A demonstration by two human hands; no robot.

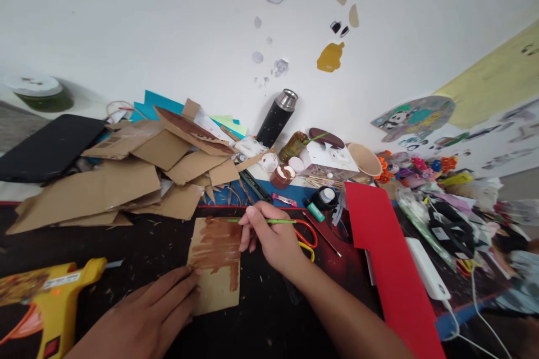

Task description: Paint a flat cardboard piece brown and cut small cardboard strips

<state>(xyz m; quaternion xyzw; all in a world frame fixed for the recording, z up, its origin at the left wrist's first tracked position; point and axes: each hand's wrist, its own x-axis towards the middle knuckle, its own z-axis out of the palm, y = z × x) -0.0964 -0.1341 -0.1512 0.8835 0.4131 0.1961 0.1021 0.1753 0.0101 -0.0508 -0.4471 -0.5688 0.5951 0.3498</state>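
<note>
On the dark tabletop lies a square piece of cardboard (218,294), its upper part streaked with brown paint (217,242) and its lower part bare. My left hand (145,308) rests flat with fingers stretched out, the tips on the cardboard's left edge. In my right hand (272,238), thumb and fingers pinch a thin green paintbrush (283,221). The brush lies level across the cardboard's top edge, its tip hard to make out against the paint. Behind stands an open jar of brown paint (281,179). Scissors (312,235) with orange and yellow handles lie partly hidden beside my right hand.
A yellow glue gun (69,286) lies at the left, below stacked cardboard scraps (109,185). At the back stand a black flask (275,120) and a jar of murky liquid (293,147). Red card (387,252) and a white power strip (427,269) lie at the right.
</note>
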